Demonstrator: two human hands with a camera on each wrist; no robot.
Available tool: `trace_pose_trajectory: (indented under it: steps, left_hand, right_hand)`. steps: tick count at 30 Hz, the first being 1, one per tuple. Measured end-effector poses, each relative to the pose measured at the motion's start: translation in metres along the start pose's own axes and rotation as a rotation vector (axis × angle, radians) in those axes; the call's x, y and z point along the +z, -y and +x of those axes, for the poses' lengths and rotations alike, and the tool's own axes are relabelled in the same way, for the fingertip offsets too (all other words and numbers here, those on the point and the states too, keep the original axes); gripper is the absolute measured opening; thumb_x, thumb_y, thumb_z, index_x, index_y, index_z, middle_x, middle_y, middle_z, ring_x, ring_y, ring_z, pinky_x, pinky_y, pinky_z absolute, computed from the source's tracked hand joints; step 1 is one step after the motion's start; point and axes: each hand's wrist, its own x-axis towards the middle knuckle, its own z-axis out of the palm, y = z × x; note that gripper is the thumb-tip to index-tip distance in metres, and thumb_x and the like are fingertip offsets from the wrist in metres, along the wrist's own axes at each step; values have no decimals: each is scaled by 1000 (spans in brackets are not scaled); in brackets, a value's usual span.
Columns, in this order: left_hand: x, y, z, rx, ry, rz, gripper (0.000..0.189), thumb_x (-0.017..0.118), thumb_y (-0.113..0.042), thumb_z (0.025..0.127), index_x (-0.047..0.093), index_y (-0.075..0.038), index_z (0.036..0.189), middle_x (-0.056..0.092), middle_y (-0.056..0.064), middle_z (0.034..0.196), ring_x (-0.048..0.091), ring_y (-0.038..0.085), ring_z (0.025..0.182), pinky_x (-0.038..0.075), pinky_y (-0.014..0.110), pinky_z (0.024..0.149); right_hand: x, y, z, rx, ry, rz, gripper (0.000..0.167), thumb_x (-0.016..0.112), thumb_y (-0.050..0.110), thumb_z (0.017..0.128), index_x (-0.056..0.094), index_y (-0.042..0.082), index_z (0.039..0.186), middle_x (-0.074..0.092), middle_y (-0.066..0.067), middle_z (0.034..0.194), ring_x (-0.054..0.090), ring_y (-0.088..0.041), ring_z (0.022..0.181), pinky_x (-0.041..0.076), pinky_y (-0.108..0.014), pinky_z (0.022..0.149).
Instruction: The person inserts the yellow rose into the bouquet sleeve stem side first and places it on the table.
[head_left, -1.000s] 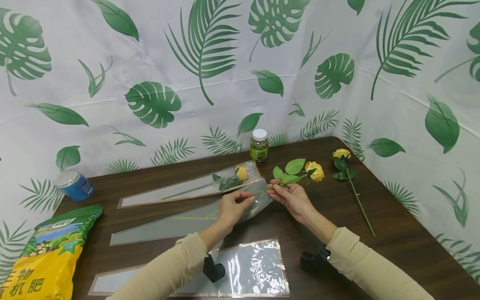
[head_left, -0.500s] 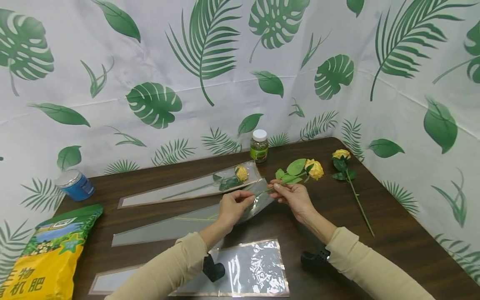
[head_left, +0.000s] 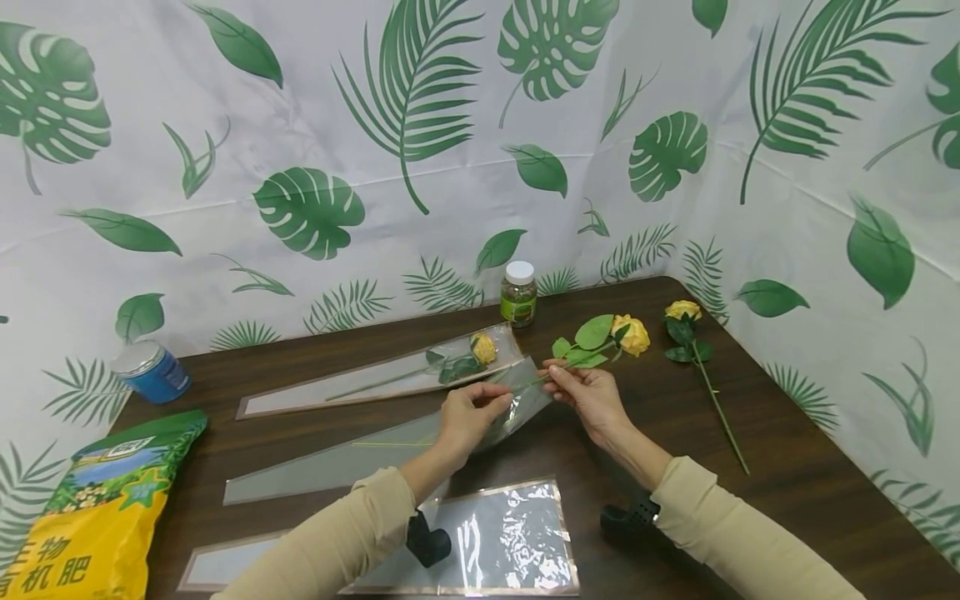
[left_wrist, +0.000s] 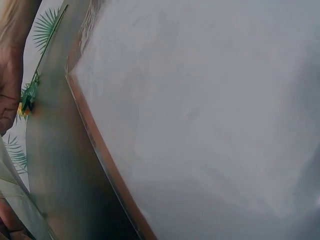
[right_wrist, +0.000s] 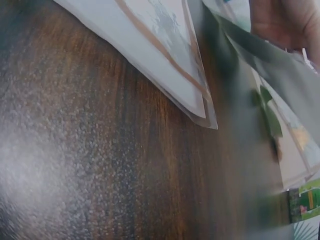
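My right hand [head_left: 596,400] pinches the green stem of a yellow rose [head_left: 632,335], whose bloom and leaves stick out to the right. The lower stem runs into a tapered clear flower sleeve [head_left: 322,462], showing as a thin line through the film. At the sleeve's wide mouth, my left hand [head_left: 467,415] pinches the film between thumb and fingers, lifting that end. Behind it lies another clear flower sleeve [head_left: 292,402] with a yellow rose [head_left: 483,347] inside. A loose yellow rose [head_left: 682,311] lies at the right. The fingertips are mostly hidden in both wrist views.
A flat clear sleeve [head_left: 517,533] lies in front, under the left forearm. At the back stands a white-lidded jar [head_left: 518,296]; a blue tub [head_left: 153,373] and a yellow-green fertilizer bag [head_left: 97,517] are at left. The dark wooden table [head_left: 667,533] meets leaf-patterned cloth behind.
The rose in my right hand has shifted very slightly up and right, its stem line in the sleeve sliding a little right. Both hands keep their grips.
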Motion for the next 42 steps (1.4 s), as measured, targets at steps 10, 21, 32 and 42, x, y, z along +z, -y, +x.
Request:
trace_pose_trajectory:
  steps: [10,21,32,42]
  left_hand:
    - [1,-1,-1,21,14,-12,18,72,-12,82,72,0,94,72,12,88,55,1,68,44,14,59]
    - [2,-3,-3,22,18,-29,18,72,-13,82,72,0,94,71,11,88,55,1,68,44,15,59]
    - [3,-3,-2,41,20,-22,17,72,-12,82,72,0,94,71,12,90,56,2,68,45,15,60]
    - [6,0,-3,66,38,-30,17,72,-12,82,72,0,93,71,12,88,53,1,66,43,14,58]
  right_hand:
    - [-1,-3,4,-45,32,99,23,54,1,93,69,16,85,73,2,81,68,-7,68,54,-20,65]
    - [8,-3,4,24,-179,17,15,65,11,88,62,16,75,65,8,66,60,-3,59,45,-17,59]
    - [16,-3,5,67,-301,-57,26,64,9,87,60,24,66,55,16,63,48,-2,67,37,-20,70]
    - [15,-6,0,143,-222,-180,6,66,19,88,64,15,92,60,16,78,50,-3,76,40,-22,73]
